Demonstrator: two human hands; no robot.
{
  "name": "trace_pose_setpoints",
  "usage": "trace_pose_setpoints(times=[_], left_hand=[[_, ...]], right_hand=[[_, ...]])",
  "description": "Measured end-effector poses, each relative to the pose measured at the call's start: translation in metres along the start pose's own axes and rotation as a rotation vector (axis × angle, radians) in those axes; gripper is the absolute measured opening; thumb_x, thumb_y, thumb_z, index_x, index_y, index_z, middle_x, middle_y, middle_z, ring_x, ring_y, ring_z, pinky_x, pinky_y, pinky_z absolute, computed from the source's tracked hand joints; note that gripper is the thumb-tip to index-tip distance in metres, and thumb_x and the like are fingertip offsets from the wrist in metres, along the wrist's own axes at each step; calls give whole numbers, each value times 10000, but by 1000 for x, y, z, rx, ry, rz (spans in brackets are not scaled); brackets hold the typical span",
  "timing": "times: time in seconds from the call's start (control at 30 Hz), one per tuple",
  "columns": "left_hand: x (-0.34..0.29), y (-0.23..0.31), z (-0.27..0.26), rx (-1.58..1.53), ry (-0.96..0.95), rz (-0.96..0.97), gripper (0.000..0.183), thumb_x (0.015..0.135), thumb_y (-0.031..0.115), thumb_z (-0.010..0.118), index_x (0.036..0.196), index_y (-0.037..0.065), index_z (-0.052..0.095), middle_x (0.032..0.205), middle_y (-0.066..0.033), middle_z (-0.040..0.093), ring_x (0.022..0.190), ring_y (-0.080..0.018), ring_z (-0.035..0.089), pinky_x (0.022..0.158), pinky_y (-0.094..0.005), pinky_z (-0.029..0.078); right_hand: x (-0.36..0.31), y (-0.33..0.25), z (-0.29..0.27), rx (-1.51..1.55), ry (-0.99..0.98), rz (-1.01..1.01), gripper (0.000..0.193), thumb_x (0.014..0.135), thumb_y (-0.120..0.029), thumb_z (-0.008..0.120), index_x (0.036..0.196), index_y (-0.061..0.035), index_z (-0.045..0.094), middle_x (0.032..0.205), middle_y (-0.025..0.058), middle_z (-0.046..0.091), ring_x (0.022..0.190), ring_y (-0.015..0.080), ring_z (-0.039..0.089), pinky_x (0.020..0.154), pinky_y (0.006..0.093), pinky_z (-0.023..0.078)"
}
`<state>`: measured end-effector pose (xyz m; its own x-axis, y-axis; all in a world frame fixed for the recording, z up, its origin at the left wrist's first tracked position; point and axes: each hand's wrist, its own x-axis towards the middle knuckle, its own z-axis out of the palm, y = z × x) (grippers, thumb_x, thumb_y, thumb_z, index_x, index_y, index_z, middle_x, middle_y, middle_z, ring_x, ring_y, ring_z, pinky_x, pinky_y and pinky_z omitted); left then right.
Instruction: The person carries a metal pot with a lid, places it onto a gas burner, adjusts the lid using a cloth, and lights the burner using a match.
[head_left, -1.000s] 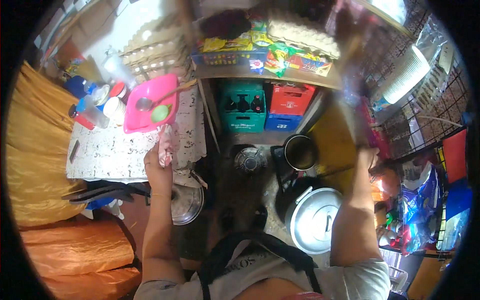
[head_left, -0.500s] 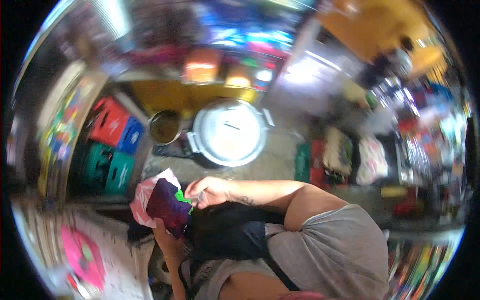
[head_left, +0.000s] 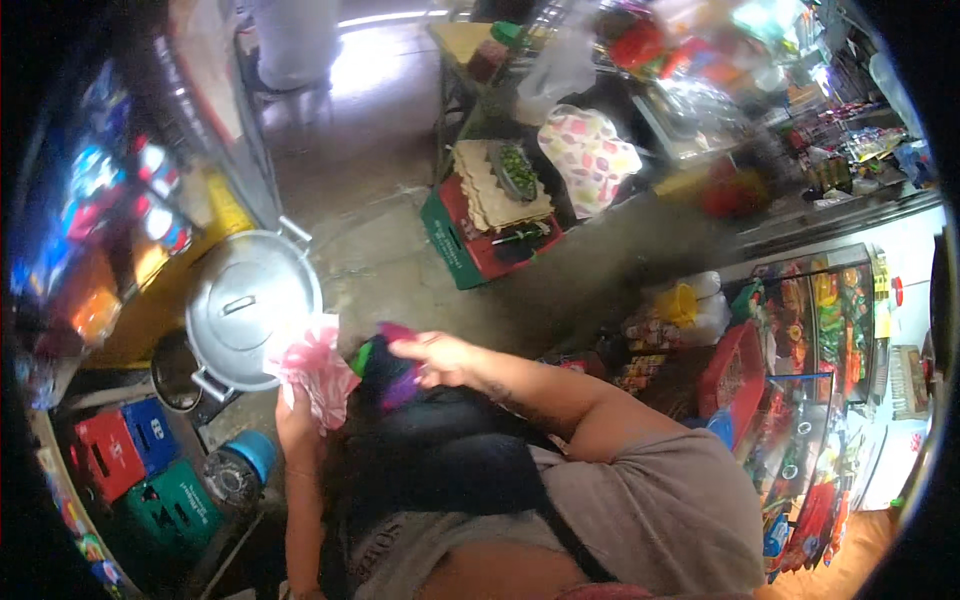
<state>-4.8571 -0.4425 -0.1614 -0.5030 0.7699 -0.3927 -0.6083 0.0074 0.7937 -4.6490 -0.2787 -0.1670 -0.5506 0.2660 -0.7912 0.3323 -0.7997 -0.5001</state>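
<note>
My left hand is closed round the lower part of a crumpled pink-and-white striped plastic bag or cloth, held upright in front of the large lidded metal pot. To its right, my right hand grips a dark purple cloth-like bundle with a bright green patch at its left side. The bundle is slightly blurred, so its exact kind does not show. A small gap separates the two held things.
Red, blue and green crates stand at lower left beside a blue-rimmed container. Ahead, egg trays rest on a red crate, near a patterned cloth-covered thing. Packed goods shelves line the right.
The view has swung rightward, so the pot now lies left. The purple bundle has passed from my left hand into my right, away from the pink-and-white piece.
</note>
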Motion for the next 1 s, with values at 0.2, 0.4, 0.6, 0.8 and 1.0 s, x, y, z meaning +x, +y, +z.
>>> trace_pose_setpoints(times=[0.2, 0.4, 0.6, 0.8, 1.0], left_hand=[[72, -36, 39, 352, -18, 7, 384, 985, 211, 442, 1281, -32, 452, 1165, -105, 550, 1053, -189, 513, 937, -318, 400], [87, -63, 23, 946, -30, -42, 427, 946, 190, 469, 1303, -44, 440, 1218, -183, 542, 1105, -259, 518, 941, -348, 401], [87, -103, -69, 1154, -32, 109, 455, 952, 284, 486, 1310, 3, 460, 1272, -257, 501, 1154, -419, 485, 987, -424, 377], [86, -61, 10, 1087, -80, -120, 426, 913, 182, 525, 1290, -5, 461, 1204, -276, 535, 1118, -360, 535, 914, -393, 441], [115, -82, 37, 1416, -265, 171, 366, 948, 155, 494, 1272, -13, 459, 1198, -216, 550, 1049, -319, 572, 894, -374, 456]], right_hand=[[-50, -40, -221, 226, 637, -237, 272, 854, -280, 678, 930, -99, 489, 672, 55, 482, 447, 160, 446, 324, 276, 334], [-96, -72, -316, 271, 1107, -422, 181, 882, -242, 595, 987, -100, 554, 737, 54, 563, 560, 195, 532, 380, 361, 399], [-96, -63, -342, -103, 1351, -225, 139, 875, -203, 565, 907, -67, 569, 664, 71, 541, 535, 221, 545, 418, 411, 434], [-97, -14, -424, -14, 1393, -208, 198, 856, -204, 583, 987, -56, 571, 690, 81, 554, 544, 256, 561, 438, 434, 458], [-80, -53, -490, 503, 1616, -785, 350, 893, -167, 516, 1222, -49, 495, 875, 113, 625, 751, 257, 590, 574, 431, 478]])
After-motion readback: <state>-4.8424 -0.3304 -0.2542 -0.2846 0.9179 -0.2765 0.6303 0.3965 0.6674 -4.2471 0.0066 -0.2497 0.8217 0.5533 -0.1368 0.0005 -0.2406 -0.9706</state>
